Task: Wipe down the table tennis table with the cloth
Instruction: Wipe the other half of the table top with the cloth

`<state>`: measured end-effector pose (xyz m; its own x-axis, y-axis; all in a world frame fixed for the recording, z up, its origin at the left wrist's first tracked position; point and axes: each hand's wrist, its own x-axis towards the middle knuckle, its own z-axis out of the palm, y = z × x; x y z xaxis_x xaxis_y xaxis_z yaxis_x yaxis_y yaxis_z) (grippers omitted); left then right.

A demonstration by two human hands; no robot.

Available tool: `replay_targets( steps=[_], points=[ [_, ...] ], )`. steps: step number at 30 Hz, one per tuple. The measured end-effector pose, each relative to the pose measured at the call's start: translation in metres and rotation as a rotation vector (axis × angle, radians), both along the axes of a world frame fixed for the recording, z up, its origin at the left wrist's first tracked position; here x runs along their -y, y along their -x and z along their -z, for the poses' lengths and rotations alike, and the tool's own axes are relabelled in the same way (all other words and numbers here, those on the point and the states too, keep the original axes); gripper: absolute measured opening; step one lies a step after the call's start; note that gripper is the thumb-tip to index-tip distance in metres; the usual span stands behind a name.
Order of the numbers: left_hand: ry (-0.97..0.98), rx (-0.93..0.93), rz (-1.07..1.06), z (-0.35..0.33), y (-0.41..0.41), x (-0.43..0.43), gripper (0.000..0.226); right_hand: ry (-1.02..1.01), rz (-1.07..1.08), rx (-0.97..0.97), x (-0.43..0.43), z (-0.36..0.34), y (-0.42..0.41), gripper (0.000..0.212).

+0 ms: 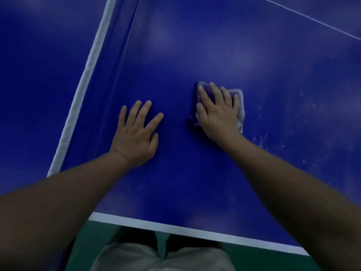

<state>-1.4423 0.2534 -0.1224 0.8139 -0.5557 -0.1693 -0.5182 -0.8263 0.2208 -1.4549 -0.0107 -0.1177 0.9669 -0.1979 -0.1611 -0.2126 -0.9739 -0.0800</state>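
The blue table tennis table [195,55] fills most of the view. My right hand [218,112] lies flat with straight, spread fingers on a folded cloth [240,106], blue with pale edges, and presses it onto the table surface. The cloth shows only around my fingers and palm. My left hand [136,133] rests flat on the bare table to the left of the cloth, fingers spread, holding nothing. White specks of dust [261,141] lie on the surface just right of the cloth.
The net with its white top band [84,83] runs diagonally along the left side. The table's white near edge line [175,229] is in front of me, with green floor [254,257] and my legs below. A thin white line [312,18] crosses the far right.
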Motion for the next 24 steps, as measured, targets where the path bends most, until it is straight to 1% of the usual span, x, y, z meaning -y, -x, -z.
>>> replay_targets(
  steps=[1, 2, 4, 6, 7, 8, 9, 10, 13, 15, 16, 17, 20, 22, 24],
  points=[
    [0.010, 0.004, -0.016, -0.002, -0.012, 0.008, 0.064, -0.010, 0.072, 0.006, -0.007, 0.001, -0.003, 0.057],
    [0.023, 0.006, -0.036, -0.003, -0.022, 0.016, 0.065, -0.010, 0.087, 0.028, -0.021, 0.003, 0.010, 0.057],
    [0.036, 0.012, -0.058, -0.006, -0.045, 0.031, 0.065, -0.021, -0.046, 0.041, -0.060, 0.004, 0.061, 0.057],
    [0.033, 0.013, -0.035, -0.007, -0.067, 0.046, 0.062, -0.060, -0.237, 0.017, -0.076, 0.004, 0.107, 0.053],
    [0.029, 0.009, -0.023, -0.007, -0.076, 0.054, 0.061, -0.071, -0.309, 0.001, -0.070, 0.004, 0.110, 0.051],
    [0.025, 0.009, -0.013, -0.007, -0.087, 0.063, 0.061, -0.083, -0.355, -0.005, -0.052, 0.005, 0.093, 0.050],
    [0.021, 0.012, -0.002, -0.006, -0.097, 0.072, 0.062, -0.079, -0.345, 0.020, -0.033, 0.006, 0.066, 0.050],
    [0.020, 0.016, 0.016, -0.005, -0.108, 0.083, 0.063, -0.048, -0.290, 0.054, -0.013, 0.007, 0.034, 0.052],
    [0.041, 0.031, 0.041, -0.002, -0.137, 0.113, 0.062, 0.000, -0.004, 0.039, 0.038, 0.001, -0.056, 0.055],
    [0.066, 0.028, 0.021, -0.001, -0.158, 0.133, 0.062, 0.004, 0.128, 0.064, 0.036, 0.005, -0.072, 0.056],
    [0.079, 0.023, 0.010, -0.002, -0.169, 0.143, 0.062, 0.014, 0.143, 0.083, 0.025, 0.006, -0.063, 0.056],
    [0.090, 0.019, -0.002, -0.002, -0.179, 0.151, 0.062, 0.008, 0.111, 0.093, 0.011, 0.006, -0.044, 0.056],
    [0.081, 0.010, 0.007, 0.001, -0.205, 0.174, 0.061, -0.042, -0.093, 0.064, -0.013, 0.008, 0.011, 0.051],
    [0.063, -0.001, 0.006, 0.005, -0.211, 0.180, 0.062, -0.036, -0.163, 0.042, 0.009, 0.007, -0.005, 0.051],
    [0.064, 0.005, -0.007, 0.012, -0.211, 0.183, 0.064, -0.005, -0.081, 0.069, 0.041, 0.005, -0.055, 0.052]
  ],
)
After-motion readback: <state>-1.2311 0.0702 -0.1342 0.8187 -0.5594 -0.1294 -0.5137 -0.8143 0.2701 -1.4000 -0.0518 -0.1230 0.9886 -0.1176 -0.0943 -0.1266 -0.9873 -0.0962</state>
